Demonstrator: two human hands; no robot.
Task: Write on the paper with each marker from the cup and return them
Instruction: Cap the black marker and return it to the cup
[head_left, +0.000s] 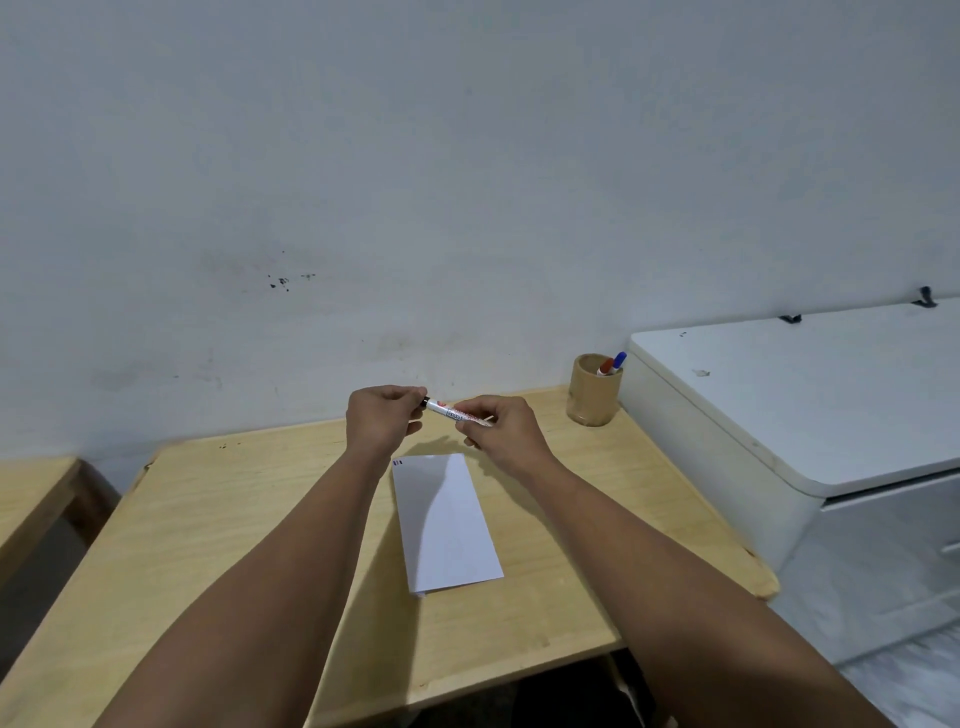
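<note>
The marker (453, 411) is up in the air, just past the far end of the paper (445, 522). It is white with red and blue print, and it lies almost flat, with its black end toward the left. Both hands hold it, one at each end.

The left hand (383, 418) has its fingers curled in and pinched around the black end. That end looks like the cap (the hand covers most of it, so it is hard to be sure). The right hand (503, 428) pinches the white body between thumb and fingertips, with the other fingers tucked under. Holding it this way lets the two hands pull apart or push together, so the person is likely taking the cap off or snapping it back on. Which one cannot be told.

The paper lies flat on the wooden table (249, 545), under and a little nearer than the hands, so it is ready to be written on. At its far left corner are a few tiny dark blue lines (397, 461), so some writing seems to be done already.

The cup (594, 391) stands far to the right of the paper, at the back edge of the table, close to the wall. A red marker (604, 367) and a blue marker (618, 360) poke out of it, leaning right. A white cabinet (810, 395) sits just beside the cup.
</note>
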